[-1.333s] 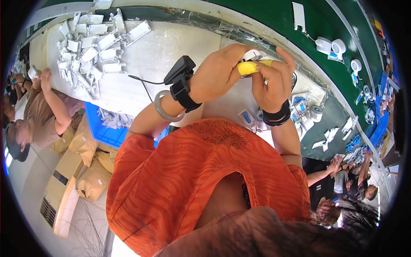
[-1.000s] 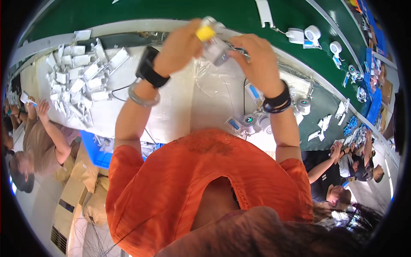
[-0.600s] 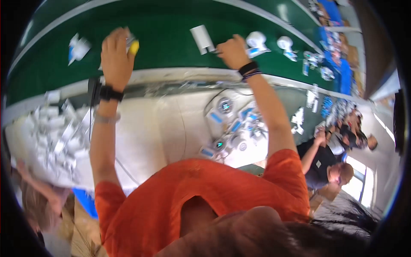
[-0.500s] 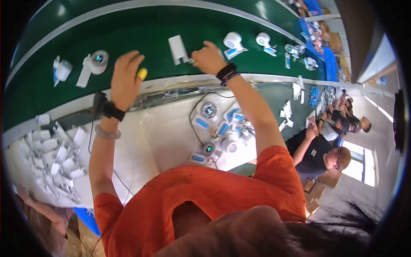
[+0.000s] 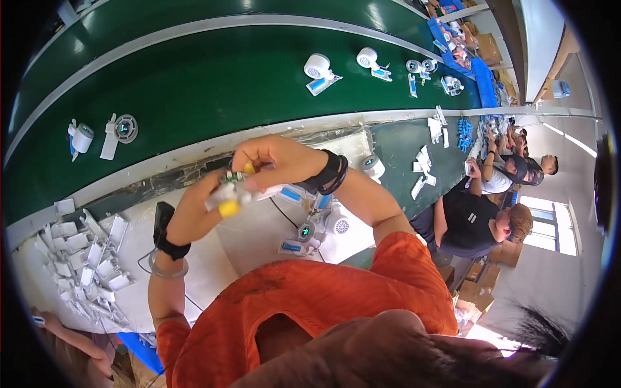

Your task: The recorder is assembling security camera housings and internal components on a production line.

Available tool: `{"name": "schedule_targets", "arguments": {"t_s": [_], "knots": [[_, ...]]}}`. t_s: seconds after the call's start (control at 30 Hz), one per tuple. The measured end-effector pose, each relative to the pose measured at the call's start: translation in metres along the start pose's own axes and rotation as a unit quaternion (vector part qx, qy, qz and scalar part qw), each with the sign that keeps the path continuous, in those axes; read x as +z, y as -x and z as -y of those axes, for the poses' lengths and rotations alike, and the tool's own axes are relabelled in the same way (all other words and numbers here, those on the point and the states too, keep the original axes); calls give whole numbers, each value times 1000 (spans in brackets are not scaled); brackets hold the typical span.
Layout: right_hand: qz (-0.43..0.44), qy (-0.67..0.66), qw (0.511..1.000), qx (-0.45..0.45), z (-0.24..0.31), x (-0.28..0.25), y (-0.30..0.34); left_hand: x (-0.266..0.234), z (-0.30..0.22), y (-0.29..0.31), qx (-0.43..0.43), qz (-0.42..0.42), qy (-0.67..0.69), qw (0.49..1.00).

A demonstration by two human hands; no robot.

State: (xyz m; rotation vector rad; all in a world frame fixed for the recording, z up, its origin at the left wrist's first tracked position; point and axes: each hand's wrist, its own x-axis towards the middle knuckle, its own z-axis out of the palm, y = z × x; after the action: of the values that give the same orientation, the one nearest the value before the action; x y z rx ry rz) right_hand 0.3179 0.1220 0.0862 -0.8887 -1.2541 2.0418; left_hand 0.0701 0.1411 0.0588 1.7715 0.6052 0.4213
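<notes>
My left hand (image 5: 197,216) and my right hand (image 5: 278,161) meet over the near edge of the green conveyor belt (image 5: 220,84). Between them they grip a small white plastic part (image 5: 228,193), slightly blurred, with a bit of green circuit board showing at its top. Fingers of both hands are closed round it, and a yellow finger cover shows on each hand. Below my right wrist, round white fan-like units (image 5: 337,223) with blue-marked handles lie in a cluster on the white worktop (image 5: 236,233).
A heap of white plastic pieces (image 5: 90,258) covers the worktop's left end. More units stand on the belt, at left (image 5: 121,132) and at right (image 5: 318,70). A thin cable (image 5: 283,212) crosses the worktop. A co-worker in black (image 5: 475,216) sits at right.
The white piece by my right hand on the belt is gone from there. Both hands have drawn back toward me and together, closing on a white part. Units on the belt appear farther left.
</notes>
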Motion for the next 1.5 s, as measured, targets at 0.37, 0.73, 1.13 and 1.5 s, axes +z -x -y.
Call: {"name": "schedule_targets", "arguments": {"t_s": [0.37, 0.73, 1.13, 1.5], "knots": [[-56, 9, 998, -23, -18, 41, 11, 12, -15, 53, 0, -94, 303, 948], [-268, 605, 691, -291, -56, 92, -7, 33, -4, 75, -102, -245, 409, 873], [-321, 524, 721, -322, -73, 111, -13, 37, 8, 80, -51, -206, 414, 885], [-367, 568, 648, -351, -69, 115, -16, 41, -5, 85, -49, -204, 479, 852]]}}
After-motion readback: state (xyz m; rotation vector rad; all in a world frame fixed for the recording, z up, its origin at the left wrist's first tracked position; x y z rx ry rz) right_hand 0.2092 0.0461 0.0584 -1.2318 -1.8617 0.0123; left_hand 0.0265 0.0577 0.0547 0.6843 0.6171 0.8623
